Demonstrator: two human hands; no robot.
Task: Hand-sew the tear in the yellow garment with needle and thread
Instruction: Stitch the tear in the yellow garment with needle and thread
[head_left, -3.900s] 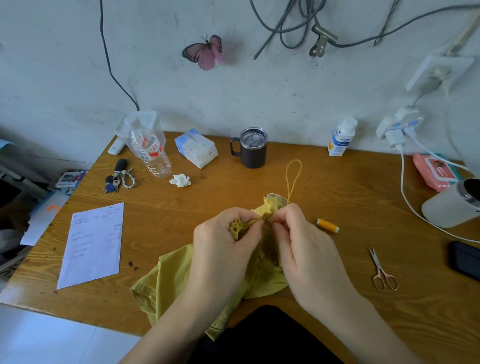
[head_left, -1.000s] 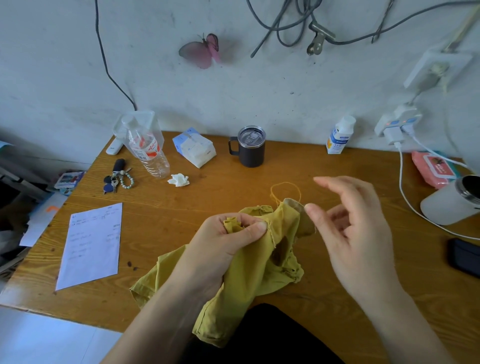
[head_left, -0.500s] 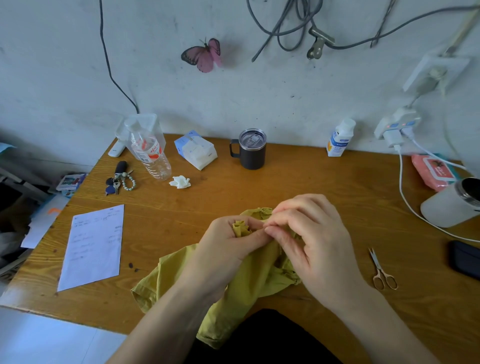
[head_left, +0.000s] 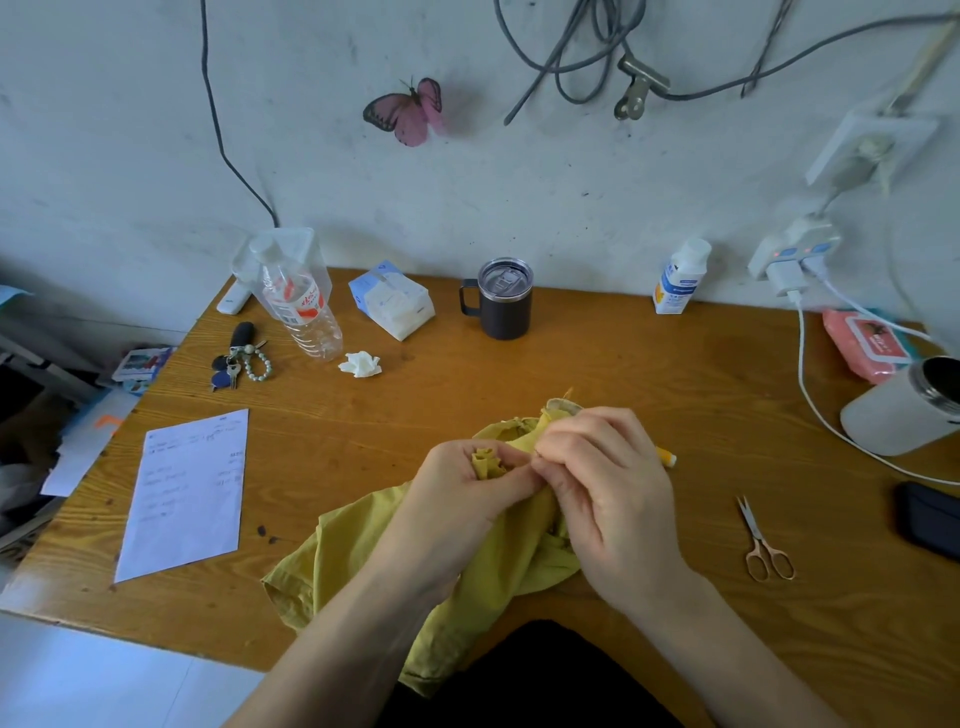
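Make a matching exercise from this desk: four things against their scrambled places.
1. yellow cloth garment
2. small gold-handled metal scissors
3. dark lidded mug
4. white printed paper sheet

A. farthest back, standing upright
B. lying flat at the far left
C. gripped by the left hand
D. lying right of the right hand

Pairs: 1-C, 2-D, 3-A, 4-B

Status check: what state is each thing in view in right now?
yellow garment: bunched, held by both hands.
left hand: grips the garment.
right hand: pinches the garment.
needle: too small to see.
scissors: closed, lying flat.
mug: upright, lid on.
water bottle: capped.
thread spool: lying down, partly hidden.
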